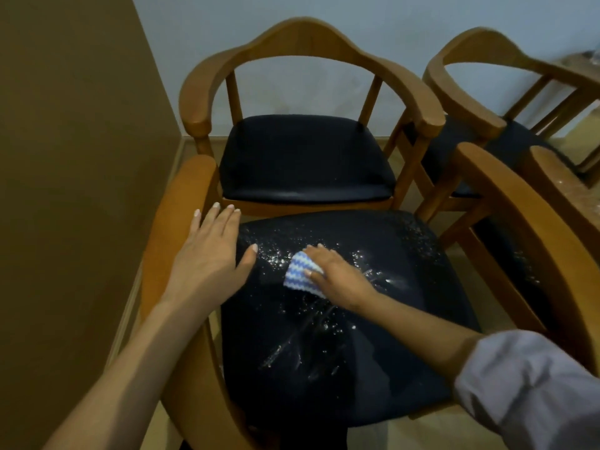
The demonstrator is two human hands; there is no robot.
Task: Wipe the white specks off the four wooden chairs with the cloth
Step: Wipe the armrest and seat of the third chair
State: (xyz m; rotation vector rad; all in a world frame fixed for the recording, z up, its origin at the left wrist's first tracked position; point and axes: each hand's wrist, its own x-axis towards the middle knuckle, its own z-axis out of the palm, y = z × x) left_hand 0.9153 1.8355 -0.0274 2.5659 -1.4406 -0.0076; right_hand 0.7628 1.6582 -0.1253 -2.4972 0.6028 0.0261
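Single head camera is looking forward and down, sitting close above both hands. Right hand (337,276) with cloth (300,271) is falling mid-frame, left hand (211,254) just beside it, far chair (305,157) showing beyond the fingertips.

Most of the cloth (303,274) is hidden under the right hand (341,279). The back chair on the right (470,76) runs off the edge. So does the speckled armrest (561,186) beside it. In the top corner, something shiny (591,56) is too blurry to tell.
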